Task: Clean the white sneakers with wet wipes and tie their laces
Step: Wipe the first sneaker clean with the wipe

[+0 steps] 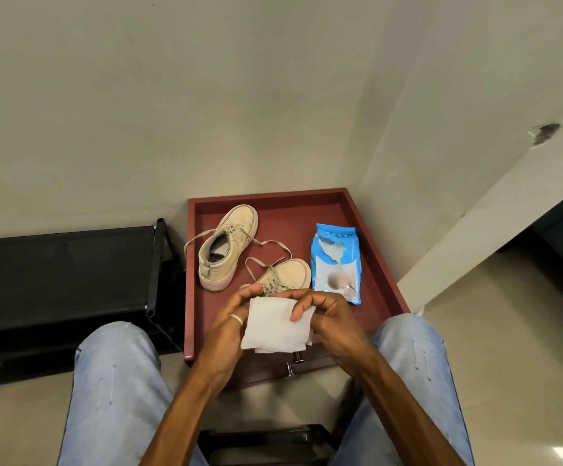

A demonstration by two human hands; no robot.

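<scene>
Two dirty white sneakers lie on a dark red cabinet top (367, 210) with a raised rim. One sneaker (228, 247) stands at the back left, its laces loose. The other sneaker (290, 274) lies nearer, half hidden behind my hands, laces untied too. A blue wet wipes pack (337, 264) lies to their right with its flap open. Between my knees I hold a white wet wipe (273, 326), partly unfolded. My left hand (231, 317) grips its left edge, a ring on one finger. My right hand (327, 314) pinches its upper right corner.
A black bench (58, 280) stands left of the cabinet against the wall. Metal drawer handles (295, 363) stick out of the cabinet front below my hands. My knees in light jeans flank the cabinet. A wall corner closes in on the right.
</scene>
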